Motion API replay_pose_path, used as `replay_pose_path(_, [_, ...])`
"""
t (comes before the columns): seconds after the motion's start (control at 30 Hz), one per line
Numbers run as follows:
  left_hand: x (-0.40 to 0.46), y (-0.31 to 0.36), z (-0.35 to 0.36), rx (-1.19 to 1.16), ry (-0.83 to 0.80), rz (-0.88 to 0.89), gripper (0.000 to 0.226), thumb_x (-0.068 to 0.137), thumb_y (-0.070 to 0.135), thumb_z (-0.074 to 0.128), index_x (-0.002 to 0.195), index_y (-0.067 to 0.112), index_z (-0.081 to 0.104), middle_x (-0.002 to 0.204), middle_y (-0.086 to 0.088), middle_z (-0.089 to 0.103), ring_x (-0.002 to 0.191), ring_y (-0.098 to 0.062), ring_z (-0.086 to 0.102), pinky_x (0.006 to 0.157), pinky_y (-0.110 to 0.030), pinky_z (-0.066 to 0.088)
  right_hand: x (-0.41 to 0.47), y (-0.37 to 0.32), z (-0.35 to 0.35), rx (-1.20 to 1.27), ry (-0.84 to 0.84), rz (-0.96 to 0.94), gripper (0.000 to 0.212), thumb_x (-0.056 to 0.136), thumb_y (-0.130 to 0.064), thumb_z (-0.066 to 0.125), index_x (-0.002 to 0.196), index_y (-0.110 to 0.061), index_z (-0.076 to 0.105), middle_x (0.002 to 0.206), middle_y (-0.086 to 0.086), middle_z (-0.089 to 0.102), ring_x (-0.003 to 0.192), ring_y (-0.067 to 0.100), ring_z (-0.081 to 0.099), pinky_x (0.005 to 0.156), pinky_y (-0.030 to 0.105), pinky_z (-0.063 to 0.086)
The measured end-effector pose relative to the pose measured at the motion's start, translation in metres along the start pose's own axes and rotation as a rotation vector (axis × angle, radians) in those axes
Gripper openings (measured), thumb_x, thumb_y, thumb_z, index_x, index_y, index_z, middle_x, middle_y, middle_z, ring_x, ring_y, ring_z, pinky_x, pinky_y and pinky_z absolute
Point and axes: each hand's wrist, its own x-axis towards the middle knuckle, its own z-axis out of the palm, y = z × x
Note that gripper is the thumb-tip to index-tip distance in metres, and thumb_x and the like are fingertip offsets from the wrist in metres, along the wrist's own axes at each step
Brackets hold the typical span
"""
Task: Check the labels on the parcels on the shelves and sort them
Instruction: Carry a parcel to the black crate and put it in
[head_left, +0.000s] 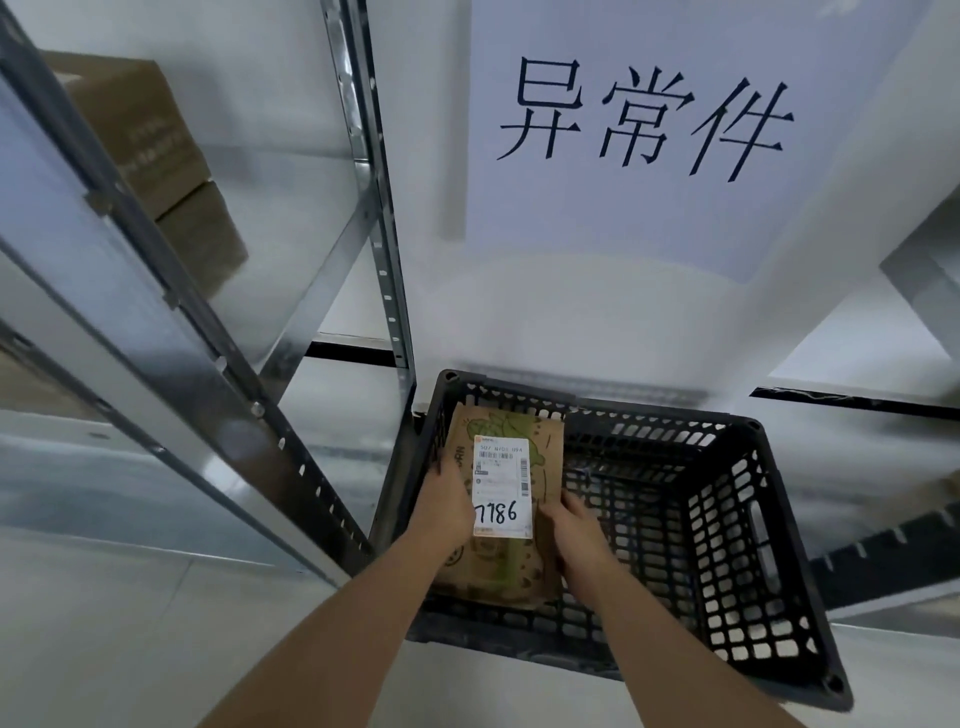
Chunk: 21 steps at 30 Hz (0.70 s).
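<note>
Brown parcel (498, 514) inside black crate (727, 519), against its left wall, gripped by both hands: left hand (447, 506) on left edge, right hand (579, 535) on right edge. White label (503, 488) marked "7186" by hand; printed lines too small to read. Wall sign (644, 119): "异常件". Metal shelving (208, 332) at left, blurred cartons (156, 156) far left. Pale floor (156, 623).

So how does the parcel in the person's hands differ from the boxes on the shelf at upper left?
The held parcel is flat, with green print and a white label marked 7186; the shelf boxes are blocky and plain, with no label visible. The parcel sits over the black crate, gripped by the left hand and right hand; the boxes rest stacked, untouched. Both are brown cardboard.
</note>
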Motion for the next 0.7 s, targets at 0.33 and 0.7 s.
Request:
replay_pose_path(0.33, [0.009, -0.012, 0.017, 0.354, 0.043, 0.170, 0.062, 0.097, 0.010, 0.063, 0.154, 0.016, 0.040, 0.164, -0.008, 0.028, 0.151, -0.026, 0.025, 0.118, -0.035, 0.038, 0.014, 0.004, 0.005, -0.167, -0.010, -0.022, 0.039, 0.107, -0.029, 0.048, 0.145, -0.025, 0.052, 0.137, 0.001, 0.063, 0.118, 0.020, 0.061, 0.104, 0.039, 0.052])
replay_pose_path(0.7, [0.001, -0.007, 0.015, 0.497, -0.084, 0.139, 0.091, 0.096, 0.007, 0.064, 0.163, 0.011, 0.003, 0.171, -0.008, -0.002, 0.157, -0.030, 0.001, 0.127, -0.044, 0.020, 0.029, 0.000, 0.003, -0.504, 0.005, -0.023, 0.046, 0.106, -0.031, 0.045, 0.150, -0.020, 0.045, 0.143, 0.004, 0.057, 0.127, 0.024, 0.055, 0.111, 0.042, 0.045])
